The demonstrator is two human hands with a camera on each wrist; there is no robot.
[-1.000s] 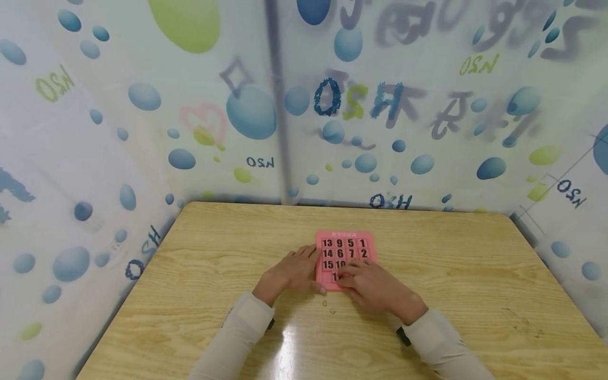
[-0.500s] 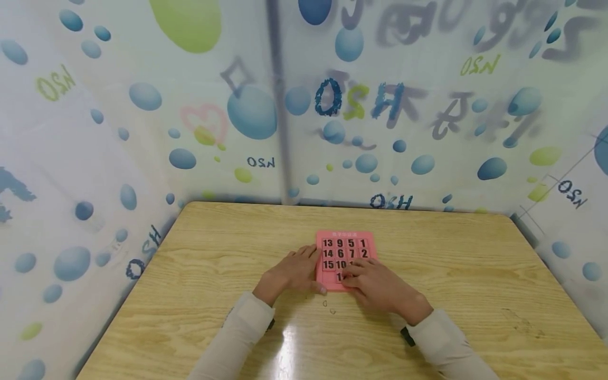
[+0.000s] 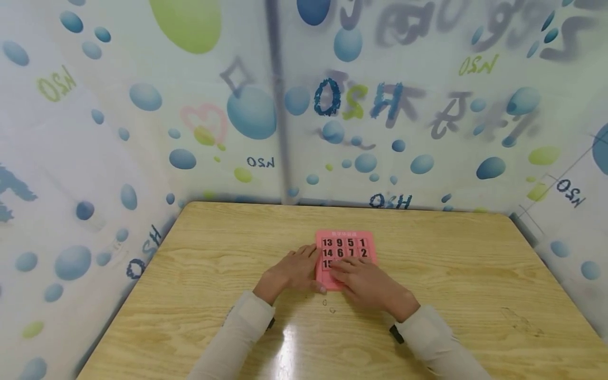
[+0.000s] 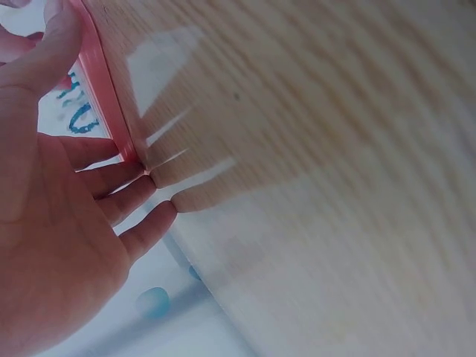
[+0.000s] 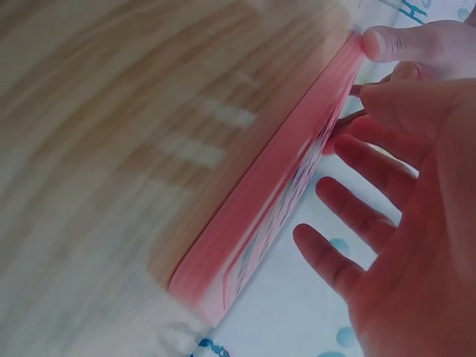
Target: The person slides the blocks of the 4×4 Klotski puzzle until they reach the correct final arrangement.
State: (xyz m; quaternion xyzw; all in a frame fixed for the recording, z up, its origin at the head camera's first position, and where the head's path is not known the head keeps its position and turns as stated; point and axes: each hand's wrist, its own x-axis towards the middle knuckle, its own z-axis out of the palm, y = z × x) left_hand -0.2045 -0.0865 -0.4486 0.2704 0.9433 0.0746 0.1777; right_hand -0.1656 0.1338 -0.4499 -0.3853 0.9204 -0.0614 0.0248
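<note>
A pink sliding number puzzle (image 3: 345, 248) lies flat on the wooden table, with black numbers on its tiles. My left hand (image 3: 295, 272) rests along its left side, fingertips touching the edge and tabletop. The thumb is by the near left corner. In the left wrist view the fingers (image 4: 111, 182) are nearly straight. My right hand (image 3: 368, 285) reaches over the lower right part, fingertips on the tiles near the bottom rows. Its fingers (image 5: 361, 201) look spread and slightly bent. Tiles 13, 9, 5, 1, 14, 6, 7 and 2 show; the right hand hides most of the lower tiles.
The wooden table (image 3: 237, 237) extends to both sides of the puzzle. Behind it stands a pale wall (image 3: 418, 126) with blue and green spots and lettering. Small marks are on the tabletop in front of the puzzle.
The right hand has shifted left across the lower rows; it now covers the 10 tile and the bottom-row tile that showed before. The left hand has stayed in place.
</note>
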